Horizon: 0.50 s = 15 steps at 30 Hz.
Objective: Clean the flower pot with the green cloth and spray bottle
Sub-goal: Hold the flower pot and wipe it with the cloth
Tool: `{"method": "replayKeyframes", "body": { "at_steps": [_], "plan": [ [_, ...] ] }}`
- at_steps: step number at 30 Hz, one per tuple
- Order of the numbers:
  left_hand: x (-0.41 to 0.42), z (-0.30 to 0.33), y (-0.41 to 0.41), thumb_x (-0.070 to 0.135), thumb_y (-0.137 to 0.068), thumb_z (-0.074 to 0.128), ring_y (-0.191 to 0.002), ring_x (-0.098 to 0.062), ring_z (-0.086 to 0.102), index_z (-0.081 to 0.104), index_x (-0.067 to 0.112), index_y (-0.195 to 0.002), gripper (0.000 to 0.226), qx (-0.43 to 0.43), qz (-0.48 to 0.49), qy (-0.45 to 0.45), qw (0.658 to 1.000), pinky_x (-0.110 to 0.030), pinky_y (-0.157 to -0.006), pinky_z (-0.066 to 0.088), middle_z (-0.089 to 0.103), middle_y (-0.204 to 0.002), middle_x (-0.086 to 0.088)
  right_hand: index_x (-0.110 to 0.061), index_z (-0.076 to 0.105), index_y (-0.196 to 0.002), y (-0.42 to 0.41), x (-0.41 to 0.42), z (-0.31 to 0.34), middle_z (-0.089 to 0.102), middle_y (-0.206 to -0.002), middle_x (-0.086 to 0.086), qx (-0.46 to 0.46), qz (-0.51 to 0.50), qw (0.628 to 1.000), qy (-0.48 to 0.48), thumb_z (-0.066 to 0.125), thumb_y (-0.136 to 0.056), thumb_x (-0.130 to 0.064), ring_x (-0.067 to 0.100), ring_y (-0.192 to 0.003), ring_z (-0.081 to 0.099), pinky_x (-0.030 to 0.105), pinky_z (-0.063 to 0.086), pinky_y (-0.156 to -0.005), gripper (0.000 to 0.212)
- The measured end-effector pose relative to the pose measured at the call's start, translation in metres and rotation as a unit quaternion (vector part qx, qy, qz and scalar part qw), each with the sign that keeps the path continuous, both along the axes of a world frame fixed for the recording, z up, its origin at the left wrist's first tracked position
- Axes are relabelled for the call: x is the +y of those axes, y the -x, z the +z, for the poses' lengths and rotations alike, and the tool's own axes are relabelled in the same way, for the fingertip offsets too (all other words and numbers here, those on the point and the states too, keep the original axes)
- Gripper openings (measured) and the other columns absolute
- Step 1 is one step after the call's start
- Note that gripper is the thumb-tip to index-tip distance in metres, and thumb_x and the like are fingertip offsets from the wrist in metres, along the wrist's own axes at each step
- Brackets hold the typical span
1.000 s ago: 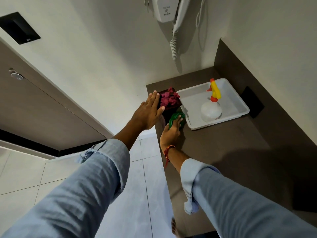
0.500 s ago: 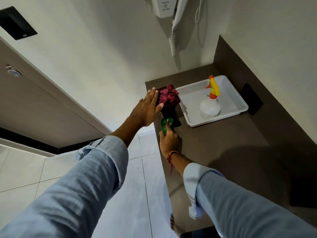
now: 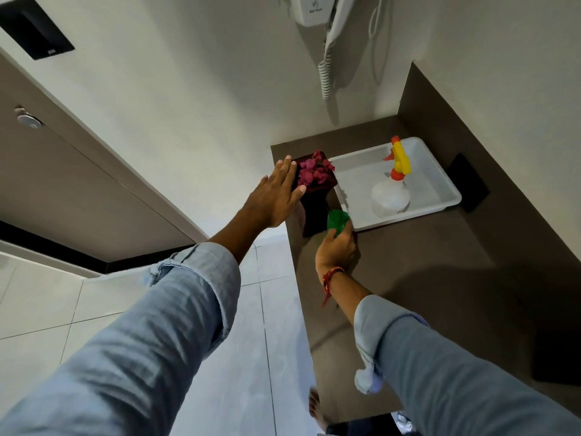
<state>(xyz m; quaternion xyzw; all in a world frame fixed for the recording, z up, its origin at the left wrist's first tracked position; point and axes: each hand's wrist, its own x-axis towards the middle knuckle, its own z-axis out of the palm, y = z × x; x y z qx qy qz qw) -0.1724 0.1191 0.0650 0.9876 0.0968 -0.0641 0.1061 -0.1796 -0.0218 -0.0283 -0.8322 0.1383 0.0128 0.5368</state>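
A dark maroon flower pot (image 3: 315,212) with pink flowers (image 3: 314,172) stands at the far left end of the brown counter. My left hand (image 3: 276,196) lies flat against the pot's left side and rim, fingers stretched out. My right hand (image 3: 337,250) is closed on a bunched green cloth (image 3: 337,221) and presses it against the pot's lower right side. The spray bottle (image 3: 391,193), clear with a yellow and orange head, stands in a white tray (image 3: 440,180) just right of the pot.
The brown counter (image 3: 424,278) runs along the right with a dark backsplash and a black wall plate (image 3: 470,182). A wall-mounted hair dryer with a coiled cord (image 3: 325,51) hangs above. Tiled floor and a brown door lie to the left.
My right hand has slid the green cloth from the pot's front to its lower right side. My left hand stays against the pot.
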Motion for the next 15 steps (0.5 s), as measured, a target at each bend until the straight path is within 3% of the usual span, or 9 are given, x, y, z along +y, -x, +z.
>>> {"method": "replayKeyframes", "body": {
  "at_steps": [6, 15],
  "plan": [
    [0.001, -0.004, -0.001, 0.051, -0.102, 0.017, -0.155, -0.026, 0.0, 0.003, 0.01, -0.158, 0.071, -0.009, 0.001, 0.009, 1.0, -0.05, -0.124, 0.018, -0.001, -0.168, -0.01, -0.003, 0.042, -0.145, 0.0, 0.036, -0.003, 0.054, -0.141, 0.024, -0.006, 0.063, 0.998, 0.012, 0.049, -0.1, -0.01, 0.039, -0.127, 0.056, 0.044, 0.048, -0.105, 0.046],
    [0.002, -0.008, -0.002, 0.051, -0.102, 0.017, -0.155, -0.026, -0.001, 0.003, 0.01, -0.158, 0.071, -0.015, 0.002, 0.015, 1.0, -0.05, -0.124, 0.018, -0.002, -0.168, -0.009, -0.005, 0.04, -0.146, 0.012, 0.05, -0.009, 0.054, -0.141, 0.024, 0.014, 0.111, 0.992, 0.049, 0.05, -0.1, -0.013, 0.039, -0.128, 0.055, 0.046, 0.049, -0.106, 0.048]
  ]
}}
